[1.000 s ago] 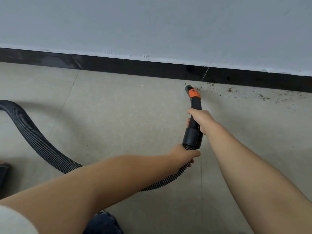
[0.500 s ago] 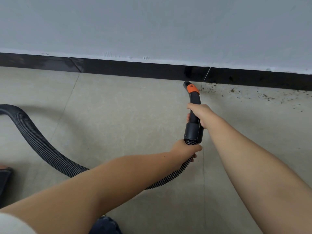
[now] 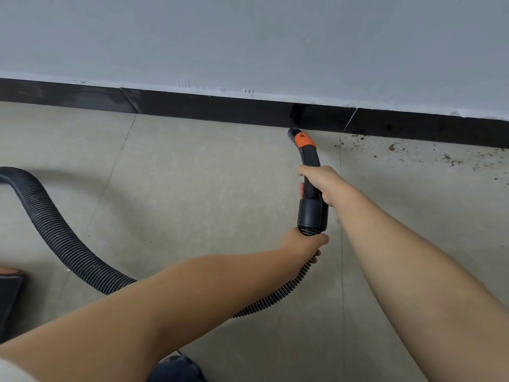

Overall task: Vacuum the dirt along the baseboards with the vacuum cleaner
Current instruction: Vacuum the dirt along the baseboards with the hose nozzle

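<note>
Nearest, the left hand [image 3: 303, 244] has its grip clenched round the ribbed black hose [image 3: 63, 244] just below the cuff. Beyond it, the right hand [image 3: 319, 183] grasps the curved black handle [image 3: 310, 161]. Its orange-collared nozzle [image 3: 292, 132] tip sits at the black baseboard [image 3: 220, 110]. Dirt [image 3: 413, 153] lies scattered on the floor [image 3: 192, 175] to the right, well apart from the nozzle

Pale grey wall [image 3: 248, 37], beige tiled floor [image 3: 192, 175] (thin grout lines), even light
</note>
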Motion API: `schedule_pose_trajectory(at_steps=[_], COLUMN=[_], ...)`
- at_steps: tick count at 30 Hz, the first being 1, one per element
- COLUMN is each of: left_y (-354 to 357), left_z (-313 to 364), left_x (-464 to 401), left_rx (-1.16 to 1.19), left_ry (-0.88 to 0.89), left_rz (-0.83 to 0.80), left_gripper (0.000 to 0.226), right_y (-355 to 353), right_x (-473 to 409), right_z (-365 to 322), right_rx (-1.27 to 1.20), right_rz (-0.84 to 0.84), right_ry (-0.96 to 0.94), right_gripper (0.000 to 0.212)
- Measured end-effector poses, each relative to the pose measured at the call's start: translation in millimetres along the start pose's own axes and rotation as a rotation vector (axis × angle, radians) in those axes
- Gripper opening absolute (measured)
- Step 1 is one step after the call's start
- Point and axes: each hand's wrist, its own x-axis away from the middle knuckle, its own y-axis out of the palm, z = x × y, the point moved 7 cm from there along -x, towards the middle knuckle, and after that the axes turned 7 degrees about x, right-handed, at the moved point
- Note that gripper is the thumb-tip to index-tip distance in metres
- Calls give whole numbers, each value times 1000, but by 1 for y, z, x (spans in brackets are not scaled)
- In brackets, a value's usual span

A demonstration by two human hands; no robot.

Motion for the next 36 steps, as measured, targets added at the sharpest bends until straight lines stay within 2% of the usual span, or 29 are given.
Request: schedule_pose_trajectory(at_steps=[5, 17, 20, 25, 36], left_y=[1, 37, 47, 62, 110], left_z=[3, -9, -14, -24, -30], left_x=[1, 51, 51, 50, 54], left_rx=[-11, -88, -106, -190, -293], left_ry=[-11, -137, -142, -135, -137], left_rz=[-30, -228, -237, -235, -211], left_gripper=[11, 11, 11, 24, 26], right_y=[-3, -42, -50, -72, -123], right_x=[2, 49, 50, 54, 57], right_z=[-3, 37, 45, 69, 101], right_rx=[-4, -21, -45, -134, -205], right_rz=[16, 82, 99, 159, 150], right_ry=[9, 145, 126, 134, 122], right_gripper=[15, 12, 14, 14, 12])
